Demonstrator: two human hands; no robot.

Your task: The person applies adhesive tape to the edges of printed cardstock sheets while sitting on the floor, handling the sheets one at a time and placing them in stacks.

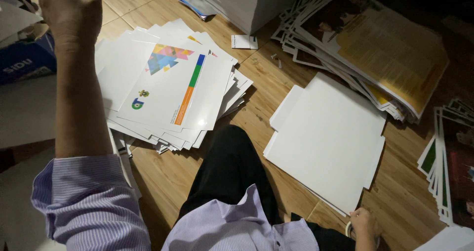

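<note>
My left hand is raised at the top left, back toward the camera and fingers curled. What it holds, if anything, is hidden. It hovers above a blue carton and beside a fanned pile of white printed covers with a coloured triangle pattern and a striped band. My right hand is low at the bottom right, at the near corner of a stack of blank white sheets. A pale round rim shows under its fingers, and the grip is unclear.
I sit on a wooden floor with my dark trouser leg stretched between the two piles. A thick heap of printed brown-and-yellow sheets lies at the top right, more printed sheets at the right edge, and a tall white ream at the top.
</note>
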